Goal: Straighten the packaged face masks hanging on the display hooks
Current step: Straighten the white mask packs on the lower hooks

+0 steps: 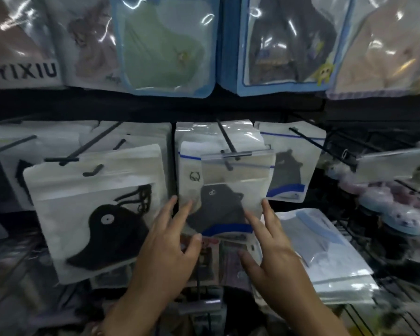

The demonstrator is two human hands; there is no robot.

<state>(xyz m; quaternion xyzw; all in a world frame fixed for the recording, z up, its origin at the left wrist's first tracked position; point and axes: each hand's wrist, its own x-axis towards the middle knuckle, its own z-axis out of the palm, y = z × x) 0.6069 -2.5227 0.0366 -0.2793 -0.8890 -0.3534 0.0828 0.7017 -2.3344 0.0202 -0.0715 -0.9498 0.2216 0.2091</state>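
A clear packet with a dark mask and a blue stripe [222,204] hangs on the middle black hook [224,139], in front of several similar packets. My left hand [165,246] has straight fingers against the packet's lower left edge. My right hand [272,246] has straight fingers against its lower right edge, thumb below. To the left a larger white packet with a black mask [100,214] hangs tilted on its hook [92,172]. Behind to the right hangs another blue-striped packet [291,170].
Above hangs a row of bigger packets, one with a green mask [165,44] and one with a dark mask [289,42]. A stack of clear packets [325,253] lies lower right. Plush items [386,202] sit at the right on bare wire hooks [325,146].
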